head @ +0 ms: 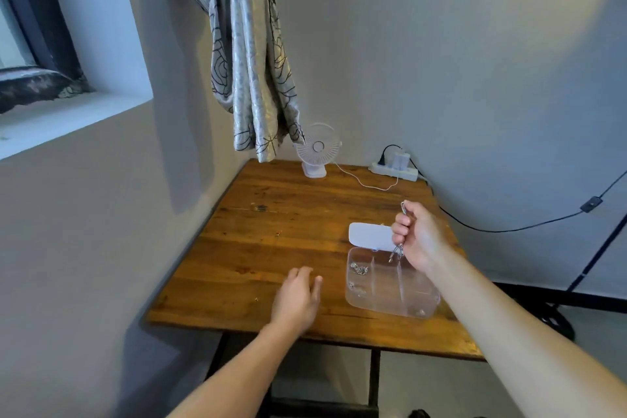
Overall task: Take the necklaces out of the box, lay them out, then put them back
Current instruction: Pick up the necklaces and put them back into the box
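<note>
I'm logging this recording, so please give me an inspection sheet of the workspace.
Surface: wooden table, bare to the left of the box.
Job's things: clear box open, lid back; chains in its left compartment.
Clutter: small fan at the far edge.
Grippers: right hand shut on a necklace above the box; left hand open, empty.
Cables: power strip, fan cord, black cable.
Surroundings: curtain, window.

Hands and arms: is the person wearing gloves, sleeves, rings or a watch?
Nothing worn that shows. The left hand and right hand are bare, without gloves, and both forearms are uncovered up to the frame edge. No watch or bracelet is visible; rings are too small to rule out.
</note>
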Action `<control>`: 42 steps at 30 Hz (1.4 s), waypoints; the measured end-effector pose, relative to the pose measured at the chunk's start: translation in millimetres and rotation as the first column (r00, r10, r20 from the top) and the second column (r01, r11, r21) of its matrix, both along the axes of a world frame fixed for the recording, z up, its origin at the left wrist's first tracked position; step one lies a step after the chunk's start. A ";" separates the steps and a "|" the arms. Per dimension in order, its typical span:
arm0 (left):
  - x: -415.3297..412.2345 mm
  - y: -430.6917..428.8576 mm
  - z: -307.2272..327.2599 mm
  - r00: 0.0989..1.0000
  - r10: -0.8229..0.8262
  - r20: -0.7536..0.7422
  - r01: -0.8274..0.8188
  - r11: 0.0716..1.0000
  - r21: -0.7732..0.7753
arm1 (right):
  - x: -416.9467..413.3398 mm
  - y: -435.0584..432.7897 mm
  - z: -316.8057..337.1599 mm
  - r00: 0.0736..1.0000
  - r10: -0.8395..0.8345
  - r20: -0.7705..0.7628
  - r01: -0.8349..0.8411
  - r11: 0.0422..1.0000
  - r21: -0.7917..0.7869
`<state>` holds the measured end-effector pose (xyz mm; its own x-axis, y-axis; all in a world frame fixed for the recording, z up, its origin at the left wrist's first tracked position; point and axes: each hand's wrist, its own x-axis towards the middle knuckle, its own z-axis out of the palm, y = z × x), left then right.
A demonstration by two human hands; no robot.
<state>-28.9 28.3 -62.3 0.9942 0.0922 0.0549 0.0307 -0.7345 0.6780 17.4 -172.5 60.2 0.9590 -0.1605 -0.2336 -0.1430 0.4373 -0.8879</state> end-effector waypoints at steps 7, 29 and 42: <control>12.2 -66.1 -7.9 0.989 -0.140 -0.041 0.139 0.989 -0.043 | 35.6 -49.6 -33.8 0.986 -0.102 -0.129 0.087 0.989 -0.118; -11.5 11.3 -18.7 0.962 0.055 0.266 -0.094 0.986 0.135 | 38.9 9.1 -71.9 0.987 0.162 -0.018 -0.096 0.488 -0.868; -7.3 119.7 -30.7 0.986 0.157 -0.050 -0.149 0.981 0.124 | 107.3 168.8 -112.2 0.906 0.358 -0.227 -0.313 0.204 -0.928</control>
<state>-36.3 147.9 -93.0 0.9707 0.2399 0.0159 0.1866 -0.7934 0.5793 124.7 -3.6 -52.0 0.9857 0.0975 -0.1377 -0.0127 -0.7710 -0.6367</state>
